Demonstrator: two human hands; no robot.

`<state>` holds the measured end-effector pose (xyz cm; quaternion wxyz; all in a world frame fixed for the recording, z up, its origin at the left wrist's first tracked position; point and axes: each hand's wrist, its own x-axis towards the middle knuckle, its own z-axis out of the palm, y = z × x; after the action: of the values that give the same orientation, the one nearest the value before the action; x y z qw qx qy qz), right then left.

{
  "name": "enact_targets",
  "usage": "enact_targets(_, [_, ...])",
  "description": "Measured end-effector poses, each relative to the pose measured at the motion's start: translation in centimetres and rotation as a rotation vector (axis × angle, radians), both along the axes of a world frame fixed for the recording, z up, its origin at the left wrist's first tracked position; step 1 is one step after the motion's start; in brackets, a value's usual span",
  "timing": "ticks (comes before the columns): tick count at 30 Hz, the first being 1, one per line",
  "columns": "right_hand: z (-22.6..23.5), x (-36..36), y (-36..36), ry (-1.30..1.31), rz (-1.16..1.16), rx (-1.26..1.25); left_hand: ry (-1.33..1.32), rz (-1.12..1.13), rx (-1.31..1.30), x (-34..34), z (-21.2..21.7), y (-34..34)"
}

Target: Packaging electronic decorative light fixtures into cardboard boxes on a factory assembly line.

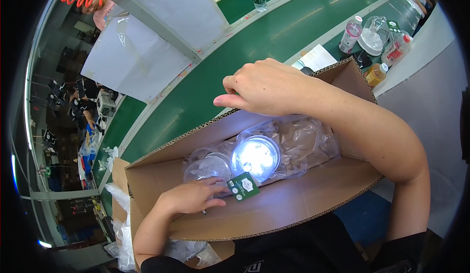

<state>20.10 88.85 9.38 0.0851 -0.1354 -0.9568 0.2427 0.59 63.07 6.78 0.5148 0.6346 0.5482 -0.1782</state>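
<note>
A brown cardboard box (303, 199) lies open in front of me, lined with clear plastic bags. In it a round clear-plastic lamp (255, 158) glows bright white. To its left sits an unlit clear dome lamp (208, 167). A green card tag (243, 186) lies against the lit lamp. My left hand (196, 194) reaches into the box with fingers stretched out at the unlit lamp and the tag's left edge. Over the box's far edge hangs my right hand (264, 84), back up, fingers curled under and thumb pointing left; its palm is hidden.
Past the box runs a green work surface (205, 96). A pink-labelled bottle (351, 34), another clear dome lamp (374, 35), a red-capped bottle (396, 50) and an amber bottle (376, 74) stand at the right. Clear plastic bags (120, 224) lie left of the box. People are in the left background.
</note>
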Motion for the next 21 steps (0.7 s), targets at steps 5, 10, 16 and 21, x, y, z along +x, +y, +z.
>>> enact_targets(5, [-0.04, -0.08, 0.04, 0.008, 0.001, 0.003, -0.004, -0.075, 0.249, -0.52, -0.58, -0.64])
enact_targets(10, [0.1, -0.19, 0.0, -0.046, -0.008, 0.043, -0.027, -0.054, 0.178, -0.36, -0.44, -0.34])
enact_targets(16, [0.07, -0.23, -0.07, -0.052, -0.012, 0.024, -0.023, -0.06, 0.128, -0.29, -0.15, -0.07])
enact_targets(21, [0.12, -0.02, -0.08, -0.036, -0.008, 0.038, -0.004, -0.053, 0.117, -0.23, -0.27, -0.4])
